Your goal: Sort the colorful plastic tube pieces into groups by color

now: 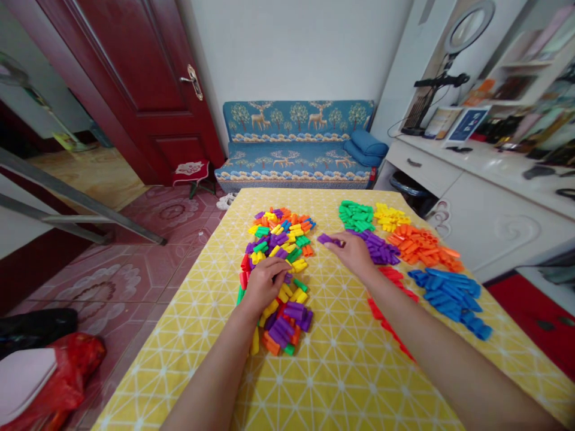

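Observation:
On the yellow patterned tablecloth lies a mixed pile of small plastic tube pieces in purple, yellow, green, orange, red and blue. My left hand is over the middle of this pile, its fingers pinched together; what they hold, if anything, is hidden. My right hand grips a purple plastic tube piece between thumb and fingers, just left of the purple pile. Around that pile lie single-colour groups: green, yellow, orange, blue and red, the red partly behind my right forearm.
Beyond the table stands a blue sofa with deer patterns. A white cabinet with a ring light is at the right. On the left are a dark red door, a small stool, metal legs and a red bag.

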Demonstrator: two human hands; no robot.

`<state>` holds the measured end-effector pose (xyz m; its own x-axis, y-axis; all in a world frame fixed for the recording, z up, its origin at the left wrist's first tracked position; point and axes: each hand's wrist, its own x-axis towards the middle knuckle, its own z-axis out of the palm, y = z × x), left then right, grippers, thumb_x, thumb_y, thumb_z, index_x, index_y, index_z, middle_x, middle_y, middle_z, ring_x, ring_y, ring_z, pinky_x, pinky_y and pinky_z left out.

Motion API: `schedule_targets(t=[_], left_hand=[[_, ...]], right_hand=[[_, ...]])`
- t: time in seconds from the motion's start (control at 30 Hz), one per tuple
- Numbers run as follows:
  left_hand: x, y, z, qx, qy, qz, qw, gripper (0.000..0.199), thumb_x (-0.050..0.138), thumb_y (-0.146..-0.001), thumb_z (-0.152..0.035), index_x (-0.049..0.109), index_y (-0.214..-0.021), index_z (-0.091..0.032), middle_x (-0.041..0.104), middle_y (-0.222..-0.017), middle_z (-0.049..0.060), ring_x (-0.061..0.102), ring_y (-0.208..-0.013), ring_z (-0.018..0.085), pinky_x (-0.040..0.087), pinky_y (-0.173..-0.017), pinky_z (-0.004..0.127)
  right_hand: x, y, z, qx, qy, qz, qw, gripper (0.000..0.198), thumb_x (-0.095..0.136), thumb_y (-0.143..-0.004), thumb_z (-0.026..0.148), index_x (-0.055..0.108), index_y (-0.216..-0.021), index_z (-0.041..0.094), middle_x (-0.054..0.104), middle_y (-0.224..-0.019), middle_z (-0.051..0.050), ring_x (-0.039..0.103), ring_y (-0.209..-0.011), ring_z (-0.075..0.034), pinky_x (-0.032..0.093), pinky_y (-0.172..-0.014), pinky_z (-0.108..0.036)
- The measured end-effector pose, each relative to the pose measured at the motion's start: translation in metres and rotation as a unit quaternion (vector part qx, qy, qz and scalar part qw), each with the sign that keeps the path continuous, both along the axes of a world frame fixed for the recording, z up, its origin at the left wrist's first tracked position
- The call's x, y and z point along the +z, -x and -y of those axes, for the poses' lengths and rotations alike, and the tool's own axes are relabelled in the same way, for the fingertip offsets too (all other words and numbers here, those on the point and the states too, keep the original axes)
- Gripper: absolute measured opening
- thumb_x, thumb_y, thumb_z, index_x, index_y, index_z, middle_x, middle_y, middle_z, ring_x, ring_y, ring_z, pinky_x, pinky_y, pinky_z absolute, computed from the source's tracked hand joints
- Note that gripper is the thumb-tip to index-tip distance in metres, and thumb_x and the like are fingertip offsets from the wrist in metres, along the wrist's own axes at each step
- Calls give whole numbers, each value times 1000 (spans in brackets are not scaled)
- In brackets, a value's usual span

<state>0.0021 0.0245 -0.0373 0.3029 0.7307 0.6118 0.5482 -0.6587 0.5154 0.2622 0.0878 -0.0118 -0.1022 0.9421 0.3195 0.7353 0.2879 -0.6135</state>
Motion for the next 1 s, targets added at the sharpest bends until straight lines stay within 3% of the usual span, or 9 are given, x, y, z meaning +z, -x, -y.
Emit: schedule_targets(t=[0.13, 0.27, 0.4, 0.57, 0.7, 0.83, 1.0], left_hand=[[-2, 0, -1, 1, -2, -4, 1000, 19, 55, -88, -12, 71, -94, -19, 71, -95, 7, 68, -91, 18, 55, -83, 32], [-2, 0, -2, 1, -9, -4, 1000, 18, 55, -89, -13, 71, -93, -18, 71, -95, 8, 68, -92, 19, 55, -83, 33], [1, 0, -1, -2, -5, -7, 1000, 19, 54, -89, -11, 70, -93, -18, 72, -95, 7, 68, -90, 18, 56, -82, 32], [2, 0, 0, -2, -3, -5, 1000, 18, 54, -88, -11, 70, -93, -19, 72, -95, 7, 68, -90, 18, 55, -82, 32], [1, 0, -1, -4, -2, 2, 1000, 18, 54, -88, -11, 70, -93, -19, 72, -94, 7, 68, -90, 18, 55, -82, 32], [-2, 1, -2, -5, -1, 1, 1000, 18, 54, -88, -11, 70, -93, -19, 71, -95, 7, 67, -90, 18, 55, -83, 32], [-3, 1, -2, -5, 4, -6, 1000, 19, 54, -89, -13, 70, -96, -20, 71, -97, 7, 67, -92, 18, 55, -84, 33]], right_hand=[[25, -62, -25, -114, -24, 241, 964, 28, 57, -87, 32, 73, -109, 27, 68, -105, -7, 64, -87, -24, 45, -69, -30], [27, -89, -42, -93, -1, 356, 930, 28, 54, -88, 26, 73, -109, 27, 66, -110, -8, 63, -94, -24, 45, -71, -29], [22, -97, -48, -80, 25, 387, 918, 30, 51, -89, 25, 73, -109, 24, 66, -109, -10, 64, -93, -23, 45, -71, -28], [22, -112, -52, -118, 7, 353, 928, 35, 51, -85, 19, 69, -115, 20, 67, -116, -11, 65, -97, -25, 48, -76, -31], [21, -128, -47, -161, -13, 232, 959, 29, 57, -79, 20, 70, -105, 19, 73, -101, -7, 68, -90, -24, 50, -74, -31], [10, -137, -31, -107, 25, 95, 989, 22, 66, -73, 28, 71, -93, 19, 75, -88, -4, 69, -77, -21, 52, -68, -30], [-2, -135, -13, -73, 44, 31, 996, 23, 66, -72, 28, 72, -92, 18, 75, -89, -6, 68, -73, -21, 54, -68, -33]])
